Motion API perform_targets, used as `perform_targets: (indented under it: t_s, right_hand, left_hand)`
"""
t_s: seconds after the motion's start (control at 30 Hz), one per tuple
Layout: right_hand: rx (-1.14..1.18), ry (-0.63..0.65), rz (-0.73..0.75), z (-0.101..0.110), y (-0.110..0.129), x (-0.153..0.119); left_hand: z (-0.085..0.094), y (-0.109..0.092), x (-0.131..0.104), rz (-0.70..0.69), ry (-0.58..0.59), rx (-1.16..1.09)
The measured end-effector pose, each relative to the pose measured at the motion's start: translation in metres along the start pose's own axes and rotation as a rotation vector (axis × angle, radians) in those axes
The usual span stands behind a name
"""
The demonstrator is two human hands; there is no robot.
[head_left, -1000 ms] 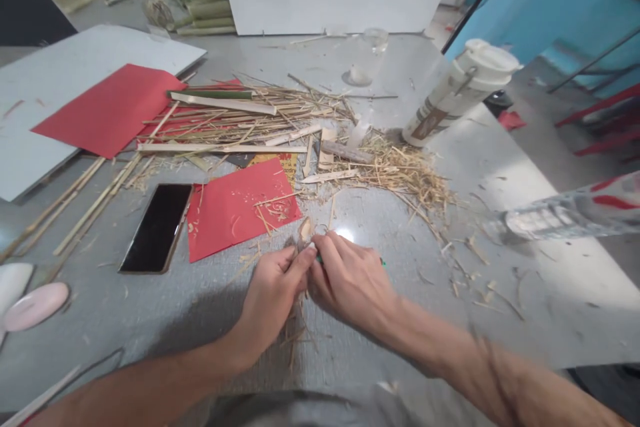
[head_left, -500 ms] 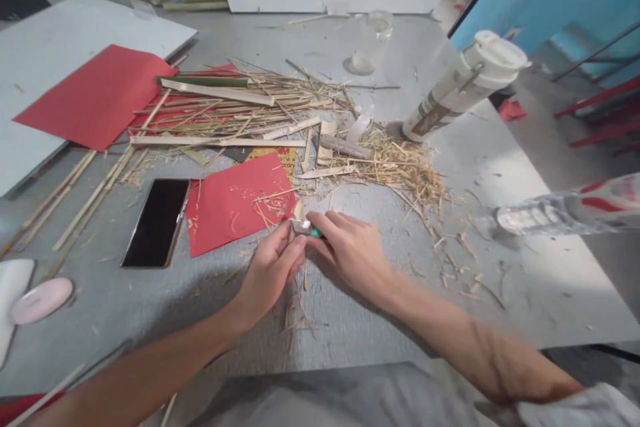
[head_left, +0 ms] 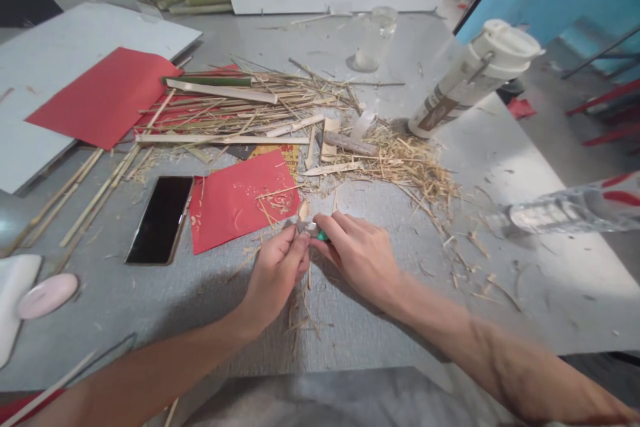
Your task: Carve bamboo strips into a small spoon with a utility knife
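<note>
Close together over the table, my two hands meet around a small pale wooden piece (head_left: 303, 209). Its light, pointed end sticks up past the fingers of my left hand (head_left: 277, 263), which pinches it. My right hand (head_left: 357, 250) is closed on a small green-handled knife (head_left: 322, 235); its silver part lies against the piece, and the blade's exact shape is hard to make out. Just left of the hands lies a red paper sheet (head_left: 240, 207) with pale shavings on it. Thin shavings also lie on the table below the fingers.
A black phone (head_left: 160, 220) lies to the left. Beyond are a heap of straw sticks (head_left: 240, 110), bamboo slats and a straw pile (head_left: 425, 170). A white tumbler (head_left: 473, 80), a glass (head_left: 375, 40) and a clear plastic bottle (head_left: 565, 210) stand behind and right.
The silver part of the knife has shifted slightly right, away from the tip, so more of the pale wooden piece shows. Both hands keep their grips; the whole view has shifted a little.
</note>
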State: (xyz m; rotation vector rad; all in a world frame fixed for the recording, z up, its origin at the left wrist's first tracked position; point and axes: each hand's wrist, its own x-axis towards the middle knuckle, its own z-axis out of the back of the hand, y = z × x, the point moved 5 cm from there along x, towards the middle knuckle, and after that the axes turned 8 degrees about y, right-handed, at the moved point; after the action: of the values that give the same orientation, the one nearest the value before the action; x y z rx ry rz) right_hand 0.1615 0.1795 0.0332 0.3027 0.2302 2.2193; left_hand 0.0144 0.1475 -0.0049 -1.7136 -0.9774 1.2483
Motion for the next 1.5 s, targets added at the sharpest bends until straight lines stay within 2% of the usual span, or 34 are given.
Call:
perform_targets:
  t_s: [0.3,0.53,0.63,0.7,0.73,0.8,0.9,0.97,1.03,1.1,1.27,1.37,1.5]
  right_hand:
    - [0.070,0.022,-0.020,-0.004,0.001,0.001]
    - [0.174,0.012,0.015,-0.003,-0.012,0.007]
    - [0.222,-0.028,-0.015,0.005,-0.018,0.009]
    - [0.240,-0.061,-0.040,0.026,-0.021,0.013]
    - [0.243,-0.081,-0.049,0.043,-0.022,0.016]
    - [0.269,-0.138,-0.069,0.087,-0.022,0.024]
    - [0.190,-0.146,-0.038,0.161,-0.012,0.033]
    - [0.119,-0.126,-0.029,0.199,-0.004,0.035]
    - [0.069,-0.088,-0.028,0.218,0.001,0.033]
    - [0.052,-0.051,-0.023,0.220,0.004,0.029]
    - [0.012,0.168,-0.021,0.186,-0.003,0.025]
    - [0.007,0.183,-0.018,0.177,-0.006,0.026]
    - [0.037,0.205,-0.008,0.172,-0.004,0.034]
  left_hand:
    - [-0.005,0.004,-0.001,-0.036,-0.021,-0.093]
    - [-0.008,0.002,0.005,-0.048,0.088,-0.211]
    - [-0.010,-0.007,0.006,-0.057,0.129,-0.238]
    - [-0.015,-0.026,0.004,-0.089,0.145,-0.235]
    - [-0.018,-0.040,0.003,-0.117,0.148,-0.232]
    - [-0.028,-0.077,-0.003,-0.225,0.158,-0.186]
    - [-0.050,-0.127,-0.015,-0.255,0.180,-0.225]
    - [-0.063,-0.148,-0.020,-0.234,0.182,-0.271]
    - [-0.072,-0.159,-0.020,-0.221,0.170,-0.325]
    - [-0.075,-0.159,-0.016,-0.196,0.157,-0.362]
    - [-0.069,-0.142,-0.004,-0.093,0.170,-0.279]
    - [-0.061,-0.138,0.001,-0.107,0.197,-0.238]
    - [-0.050,-0.136,0.004,-0.152,0.169,-0.147]
